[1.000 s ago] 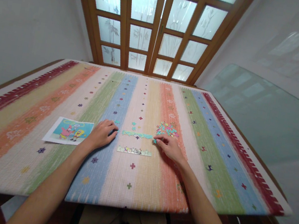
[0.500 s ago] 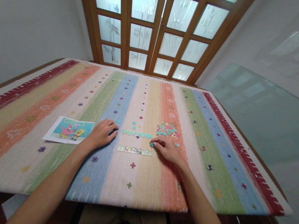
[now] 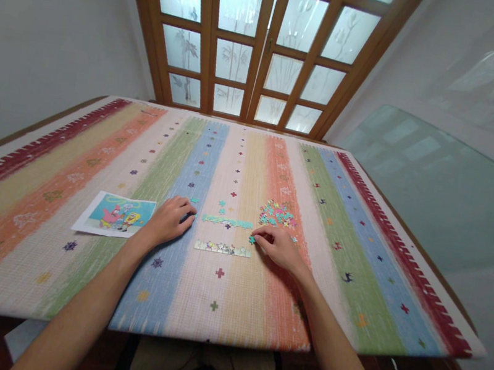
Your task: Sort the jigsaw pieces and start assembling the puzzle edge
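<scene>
Since a second ago, the right hand [image 3: 279, 246] slides its teal puzzle piece [image 3: 251, 239] nearer, fingertips pinching it on the desk [image 3: 358, 253]. Left hand [image 3: 170, 221] rests loosely curled, holding nothing.

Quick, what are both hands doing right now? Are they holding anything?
Left hand: curled loosely, resting on the mat beside the teal puzzle strip; holding nothing that shows.
Right hand: fingertips pinching a small teal puzzle piece beside the strip.

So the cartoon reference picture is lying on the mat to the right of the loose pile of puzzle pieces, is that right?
Not quite. In the head view the cartoon reference picture lies on the mat to the left, beyond the left hand. The loose pile of puzzle pieces sits on the other side, just above the right hand.
</scene>
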Motion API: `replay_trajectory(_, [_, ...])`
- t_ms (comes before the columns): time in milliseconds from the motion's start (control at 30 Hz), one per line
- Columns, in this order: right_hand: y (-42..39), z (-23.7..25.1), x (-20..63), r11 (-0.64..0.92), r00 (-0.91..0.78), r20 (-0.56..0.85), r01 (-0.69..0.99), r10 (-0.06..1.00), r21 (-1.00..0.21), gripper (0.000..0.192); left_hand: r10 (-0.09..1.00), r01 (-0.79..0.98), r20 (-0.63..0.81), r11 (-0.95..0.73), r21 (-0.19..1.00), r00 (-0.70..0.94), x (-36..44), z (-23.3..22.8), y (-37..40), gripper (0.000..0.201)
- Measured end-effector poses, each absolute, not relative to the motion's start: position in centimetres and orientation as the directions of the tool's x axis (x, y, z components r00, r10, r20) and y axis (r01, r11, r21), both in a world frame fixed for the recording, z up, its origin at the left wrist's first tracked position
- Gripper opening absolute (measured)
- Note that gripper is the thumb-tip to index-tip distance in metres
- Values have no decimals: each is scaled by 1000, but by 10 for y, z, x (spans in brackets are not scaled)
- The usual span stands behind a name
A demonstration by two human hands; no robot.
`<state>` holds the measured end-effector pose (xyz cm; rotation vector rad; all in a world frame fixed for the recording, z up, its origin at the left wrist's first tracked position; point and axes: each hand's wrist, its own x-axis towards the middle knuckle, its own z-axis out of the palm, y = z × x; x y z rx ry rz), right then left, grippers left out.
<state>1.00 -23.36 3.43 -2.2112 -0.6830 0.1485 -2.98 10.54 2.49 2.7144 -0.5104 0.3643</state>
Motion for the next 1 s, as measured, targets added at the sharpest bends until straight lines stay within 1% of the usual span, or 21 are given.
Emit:
replay_trajectory(200, [-238,33,12,-560,851,93,418,516,-716,25,-297,-388,311,-874,291,903,-30,25,106,20])
replay_trajectory(367, [-241,34,13,-573,847,90,429,524,-698,24,-297,-387,306,-875,292,904,-31,26,105,20])
replay_trajectory(467, [-241,34,12,-582,834,124,473,537,-661,21,-297,-386,301,-870,305,906,-31,27,105,19])
replay_trajectory(600, [-241,33,9,-596,818,155,520,554,-612,9,-302,-391,300,-868,306,905,-30,27,106,20])
replay_trajectory(700, [-241,31,8,-607,815,165,534,556,-589,7,-308,-400,305,-862,311,901,-30,26,107,19])
replay_trajectory(867, [-242,30,9,-582,797,154,544,584,-605,4,-317,-407,308,-864,296,897,-30,26,109,18])
replay_trajectory(1000, [-242,30,9,-573,804,138,521,578,-633,2,-322,-410,305,-864,293,896,-30,26,109,20])
